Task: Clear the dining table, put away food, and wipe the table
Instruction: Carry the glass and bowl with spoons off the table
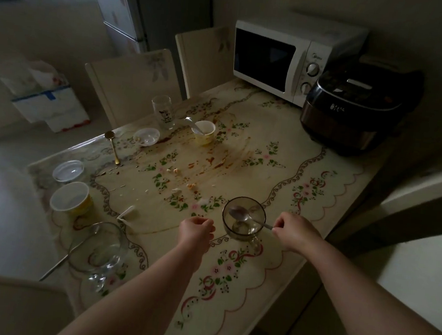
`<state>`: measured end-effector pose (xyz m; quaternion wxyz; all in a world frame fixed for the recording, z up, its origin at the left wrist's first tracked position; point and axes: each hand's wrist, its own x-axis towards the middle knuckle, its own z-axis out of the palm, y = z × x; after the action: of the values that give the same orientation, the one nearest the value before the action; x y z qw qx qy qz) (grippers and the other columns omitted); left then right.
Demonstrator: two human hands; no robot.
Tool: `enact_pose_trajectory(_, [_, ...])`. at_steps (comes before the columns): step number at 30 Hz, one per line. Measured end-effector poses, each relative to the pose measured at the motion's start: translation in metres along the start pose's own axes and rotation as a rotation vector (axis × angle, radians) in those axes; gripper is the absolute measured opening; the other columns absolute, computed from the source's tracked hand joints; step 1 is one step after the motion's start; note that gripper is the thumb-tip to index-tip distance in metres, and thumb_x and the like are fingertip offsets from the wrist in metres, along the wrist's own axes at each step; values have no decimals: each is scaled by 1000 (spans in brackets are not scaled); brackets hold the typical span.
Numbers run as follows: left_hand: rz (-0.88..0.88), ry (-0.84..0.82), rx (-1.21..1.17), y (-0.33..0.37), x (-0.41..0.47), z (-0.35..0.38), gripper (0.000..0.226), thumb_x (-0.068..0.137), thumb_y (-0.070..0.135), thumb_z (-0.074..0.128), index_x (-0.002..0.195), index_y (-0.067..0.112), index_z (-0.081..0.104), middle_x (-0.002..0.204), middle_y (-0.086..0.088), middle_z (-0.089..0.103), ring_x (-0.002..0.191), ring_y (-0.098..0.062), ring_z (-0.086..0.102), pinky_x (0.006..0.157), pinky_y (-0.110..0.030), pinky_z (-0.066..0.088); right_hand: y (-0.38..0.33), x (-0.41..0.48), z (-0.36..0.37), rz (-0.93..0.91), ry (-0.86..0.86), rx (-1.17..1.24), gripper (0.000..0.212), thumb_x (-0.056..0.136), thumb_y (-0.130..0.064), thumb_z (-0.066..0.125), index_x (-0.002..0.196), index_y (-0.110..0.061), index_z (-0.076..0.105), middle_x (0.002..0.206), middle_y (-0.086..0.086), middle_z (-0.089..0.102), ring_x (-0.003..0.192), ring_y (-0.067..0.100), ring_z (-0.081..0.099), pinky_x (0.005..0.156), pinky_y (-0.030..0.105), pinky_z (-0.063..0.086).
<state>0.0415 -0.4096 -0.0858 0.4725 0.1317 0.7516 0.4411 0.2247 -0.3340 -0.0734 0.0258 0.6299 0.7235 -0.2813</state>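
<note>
Hands sat at the near edge of the table (325, 193), apart, one on each side of the smoked glass cup (242, 233). Right hand (296, 232) pinched the handle end of a metal spoon (238, 213); the spoon's bowl lay inside the cup and its handle leaned over the right rim. Left hand (196, 229) hovered just left of the cup, not touching it, fingers curled in, nothing visible in it.

Cup stood upright on the floral table cover, handle facing the near edge. Some pale residue at its bottom, can't tell what.

Rest of the table:
- brown-red sauce smears (215, 162) across the middle, crumbs (191, 185) scattered nearer the cup
- small yellow cup (204, 134) with a white spoon in it, far side
- tall printed glass (163, 111) just left of it
- small clear dish (146, 136) and a gold spoon (112, 146) lying flat, left of that
- clear round lid (68, 170) and an open yellow tub (72, 200) at the left edge
- big clear glass bowl (98, 250) at the near left with a metal utensil (56, 265) leaning out of it
- white plastic spoon (126, 213) between tub and bowl

Microwave (287, 60) and dark rice cooker (355, 110) occupied the far right corner, side by side. Two pale chairs (133, 83) stood pushed in along the far side.
</note>
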Motion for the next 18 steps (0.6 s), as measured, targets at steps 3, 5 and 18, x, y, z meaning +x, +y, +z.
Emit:
enact_pose_trajectory(3, [-5, -3, -2, 0, -1, -2, 10, 96, 15, 53, 95, 9, 62, 83, -4, 63, 65, -12, 53, 55, -22, 42, -4, 0, -3, -4, 35, -92, 15, 95, -30, 51, 106, -20, 57, 99, -2, 60, 85, 14, 56, 65, 25, 44])
enact_pose_trajectory(5, [-7, -2, -2, 1, -1, -3, 10, 96, 15, 53, 95, 9, 62, 83, -4, 63, 65, -12, 53, 55, -22, 42, -6, 0, -3, -12, 63, -123, 15, 95, -30, 51, 106, -21, 57, 99, -3, 60, 85, 13, 56, 68, 27, 47])
enact_pose_trajectory(18, [9, 23, 3, 0, 5, -3, 14, 96, 16, 54, 104, 8, 63, 91, -5, 66, 74, -14, 57, 62, -24, 46, -13, 1, -2, -62, 133, -203, 15, 96, -25, 51, 109, -23, 58, 106, -2, 63, 93, 16, 59, 79, 31, 52])
